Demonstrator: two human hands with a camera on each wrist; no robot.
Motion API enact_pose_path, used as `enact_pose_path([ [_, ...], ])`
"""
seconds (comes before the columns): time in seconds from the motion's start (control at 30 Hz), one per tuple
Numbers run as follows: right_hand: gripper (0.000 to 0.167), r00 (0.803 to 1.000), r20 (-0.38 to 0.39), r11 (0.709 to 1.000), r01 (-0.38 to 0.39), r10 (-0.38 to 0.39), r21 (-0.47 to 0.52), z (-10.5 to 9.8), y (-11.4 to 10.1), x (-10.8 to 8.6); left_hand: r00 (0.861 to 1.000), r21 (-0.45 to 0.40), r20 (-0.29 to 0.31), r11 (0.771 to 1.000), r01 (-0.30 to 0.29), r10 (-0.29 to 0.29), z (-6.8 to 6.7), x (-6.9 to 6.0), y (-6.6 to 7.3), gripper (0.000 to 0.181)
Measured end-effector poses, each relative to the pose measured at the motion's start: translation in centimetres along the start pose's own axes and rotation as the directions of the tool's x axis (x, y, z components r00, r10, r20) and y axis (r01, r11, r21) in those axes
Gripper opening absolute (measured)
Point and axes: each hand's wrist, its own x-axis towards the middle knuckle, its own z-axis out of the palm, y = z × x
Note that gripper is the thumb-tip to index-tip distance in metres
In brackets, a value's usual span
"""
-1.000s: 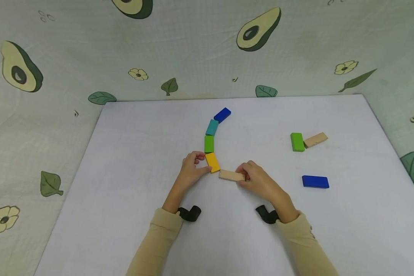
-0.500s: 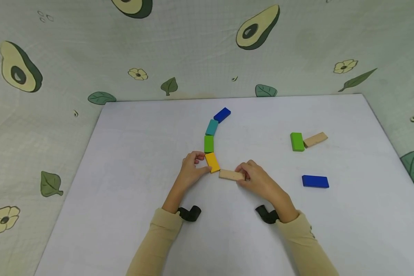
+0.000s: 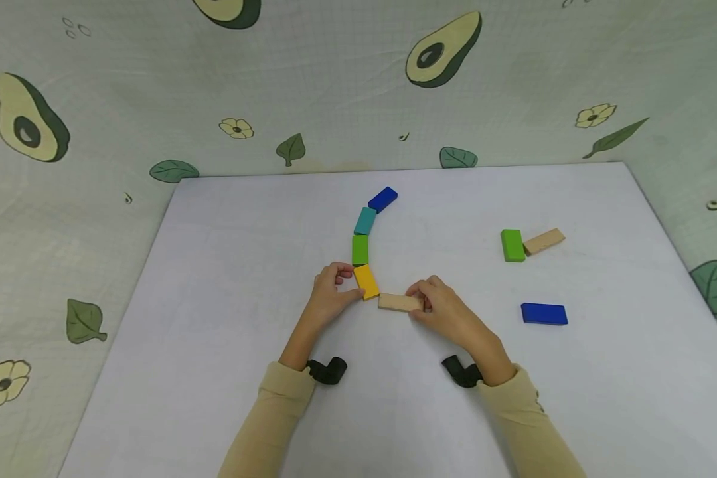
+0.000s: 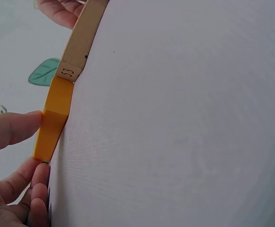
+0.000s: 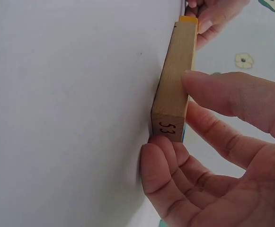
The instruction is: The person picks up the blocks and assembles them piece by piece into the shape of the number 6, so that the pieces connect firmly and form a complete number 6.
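Observation:
A curved line of blocks runs down the middle of the white table in the head view: dark blue, teal, green, yellow-orange, then a plain wooden block. My left hand pinches the yellow-orange block between thumb and index finger. The right hand holds the far end of the wooden block, thumb on the near side and fingers around the right end. In the left wrist view the wooden block, marked 53, meets the corner of the yellow-orange block.
To the right lie another green block touching a second wooden block, and a dark blue block nearer the front. Behind the white table hangs a cloth printed with avocados and leaves.

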Motion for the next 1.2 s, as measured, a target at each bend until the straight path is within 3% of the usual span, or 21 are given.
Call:
enact_pose_path([
  [0.2,0.033,0.999,-0.016,0.999,-0.031,0.030,-0.009,-1.4,0.1,-0.8,1.000,-0.009,0.005,1.000,0.003,-0.003,-0.1,0.0,0.0,0.046],
  [0.6,0.041,0.994,-0.084,0.997,-0.066,0.063,-0.028,-6.2,1.4,-3.9,1.000,-0.009,0.004,1.000,0.003,-0.003,0.1,0.0,0.0,0.046],
  [0.87,0.047,0.984,-0.134,0.990,-0.126,0.117,-0.056,-8.6,3.7,-6.2,1.000,-0.003,0.000,1.000,-0.003,0.003,0.1,-0.1,0.0,0.045],
  [1.2,0.050,0.962,-0.090,0.958,-0.268,0.260,-0.103,-9.5,7.5,-8.0,1.000,-0.010,0.001,1.000,0.008,-0.008,0.0,-0.1,0.2,0.045],
])
